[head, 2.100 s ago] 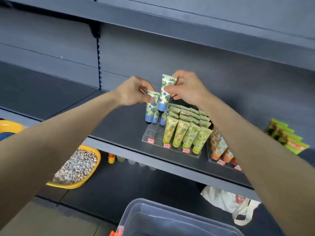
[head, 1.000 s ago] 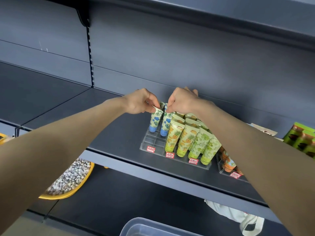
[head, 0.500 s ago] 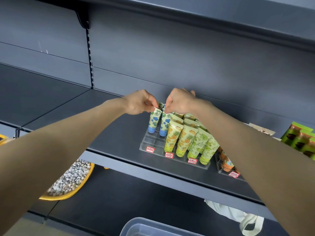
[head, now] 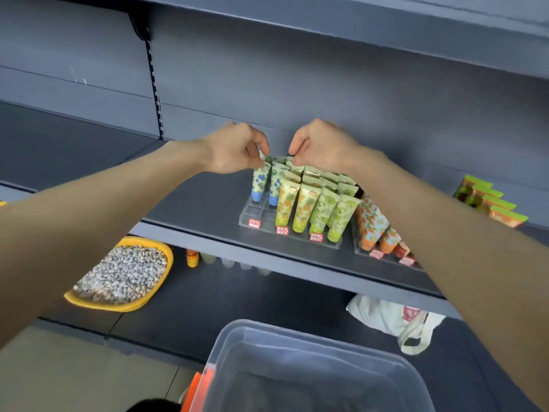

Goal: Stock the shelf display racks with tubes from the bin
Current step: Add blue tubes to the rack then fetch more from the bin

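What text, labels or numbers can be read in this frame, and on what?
Nothing legible.
Red price tags on the clear rack: white print, too blurred.
White bag: red mark, unreadable.
Orange bottle: label too small.
Tubes: patterns only, no readable print.
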The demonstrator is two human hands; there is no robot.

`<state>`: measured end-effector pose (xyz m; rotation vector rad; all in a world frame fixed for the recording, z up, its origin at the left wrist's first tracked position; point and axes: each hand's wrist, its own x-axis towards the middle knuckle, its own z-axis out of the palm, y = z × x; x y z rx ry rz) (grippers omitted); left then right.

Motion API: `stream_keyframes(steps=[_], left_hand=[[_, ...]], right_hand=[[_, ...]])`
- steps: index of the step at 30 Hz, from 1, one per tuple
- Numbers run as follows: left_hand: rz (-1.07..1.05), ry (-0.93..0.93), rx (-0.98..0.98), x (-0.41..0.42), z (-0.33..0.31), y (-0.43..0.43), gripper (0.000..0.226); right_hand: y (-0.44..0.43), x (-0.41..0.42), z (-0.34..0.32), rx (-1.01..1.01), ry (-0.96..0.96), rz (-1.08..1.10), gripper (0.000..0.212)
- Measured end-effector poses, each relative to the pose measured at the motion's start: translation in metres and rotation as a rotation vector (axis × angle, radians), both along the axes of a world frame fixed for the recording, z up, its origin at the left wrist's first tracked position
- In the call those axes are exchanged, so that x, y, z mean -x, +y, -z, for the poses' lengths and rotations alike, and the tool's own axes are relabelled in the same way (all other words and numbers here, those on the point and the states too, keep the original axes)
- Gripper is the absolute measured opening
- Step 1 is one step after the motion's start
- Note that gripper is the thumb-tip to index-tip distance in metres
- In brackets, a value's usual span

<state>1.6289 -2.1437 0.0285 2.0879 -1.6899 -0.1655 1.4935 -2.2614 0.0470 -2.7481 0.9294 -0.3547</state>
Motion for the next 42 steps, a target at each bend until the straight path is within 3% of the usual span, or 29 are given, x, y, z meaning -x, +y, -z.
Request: stream_keyframes(steps=[7,11,17,21,24,27,34,42], left_hand=[[0.073,0.056,-0.098,0.084,0.055,0.061,0.021],[0.063,0.155,-0.307,0.126,0.141,0.091,0.023],[-0.03,0.294,-0.636,0.168,0.271,0.132,0.026],[-0.092,0.371,-0.743,0.181,0.334,0.141,0.034],[-0.138,0.433,-0.817,0.185,0.363,0.142,0.038],[-0.162,0.483,-0.812,0.185,0.385,0.14,0.05],[-0.1,0.638,-0.73,0.19,0.413,0.124,0.064],[0.026,0.504,-0.89,0.198,0.426,0.124,0.024]], right_hand=[[0.063,0.094,0.052,-0.099,0.0,-0.051,0.018],[0.097,0.142,0.135,-0.219,0.064,-0.047,0.018],[0.144,0.196,0.28,-0.557,0.273,0.038,0.026],[0.163,0.203,0.351,-0.748,0.363,0.062,0.028],[0.171,0.197,0.388,-0.857,0.45,0.085,0.05],[0.172,0.189,0.413,-0.837,0.506,0.018,0.073],[0.177,0.183,0.442,-0.795,0.508,0.054,0.088],[0.173,0.193,0.447,-1.183,0.415,0.364,0.064]])
